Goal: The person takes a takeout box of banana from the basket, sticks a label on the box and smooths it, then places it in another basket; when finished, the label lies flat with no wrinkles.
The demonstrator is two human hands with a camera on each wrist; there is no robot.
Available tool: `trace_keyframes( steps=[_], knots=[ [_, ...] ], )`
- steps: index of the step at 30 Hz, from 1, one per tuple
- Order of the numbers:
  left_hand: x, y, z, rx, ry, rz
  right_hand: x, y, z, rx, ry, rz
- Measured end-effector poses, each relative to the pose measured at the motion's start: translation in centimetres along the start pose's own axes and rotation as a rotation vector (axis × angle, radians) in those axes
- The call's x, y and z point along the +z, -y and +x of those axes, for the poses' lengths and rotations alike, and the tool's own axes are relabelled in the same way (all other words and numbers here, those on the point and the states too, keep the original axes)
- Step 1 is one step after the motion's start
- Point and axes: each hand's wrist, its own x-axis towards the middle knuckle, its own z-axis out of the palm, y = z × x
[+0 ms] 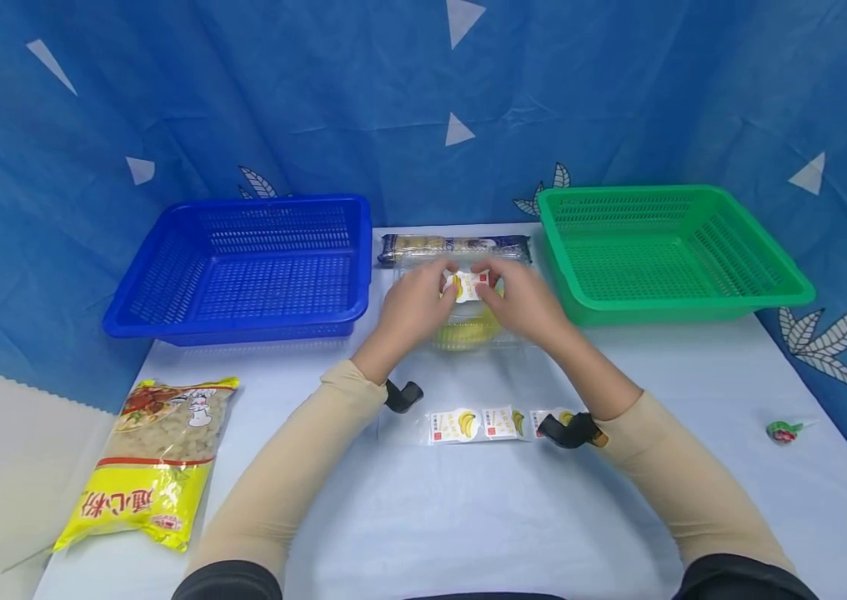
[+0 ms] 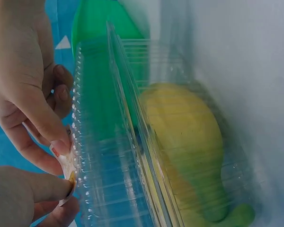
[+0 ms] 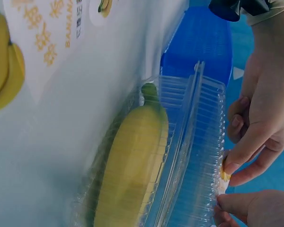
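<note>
Over a clear plastic clamshell box (image 1: 468,313), my left hand (image 1: 414,302) and right hand (image 1: 525,302) pinch a small white banana label (image 1: 470,286) by its two sides. Both wrist views put the label (image 3: 223,180) at the ribbed edge of the box lid (image 2: 97,184); whether it is pressed flat there I cannot tell. Yellow bananas (image 3: 132,156) with green stems lie inside the box. Nearer the body, a backing strip with several more banana labels (image 1: 498,423) lies flat on the white table.
A blue basket (image 1: 243,327) stands at the back left, a green basket (image 1: 694,305) at the back right. Behind the box lies a long dark-ended packet (image 1: 457,246). A yellow bag of pasta (image 1: 157,458) is at left, a wrapped lollipop (image 1: 784,431) at right.
</note>
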Motion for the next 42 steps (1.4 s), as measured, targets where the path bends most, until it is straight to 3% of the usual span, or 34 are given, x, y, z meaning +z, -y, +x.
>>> trace_keyframes(
  steps=[12,31,42],
  knots=[
    [0.9,0.2,1.8,-0.042,-0.01,0.073,0.4,-0.8,1.9,0.057,0.042,-0.054],
    [1.5,0.8,2.5,-0.053,-0.001,0.122,1.0,-1.4,2.8,0.065,0.091,-0.116],
    [1.6,0.8,2.2,-0.059,-0.002,0.161,0.8,-1.6,2.3,0.06,0.069,-0.117]
  ],
)
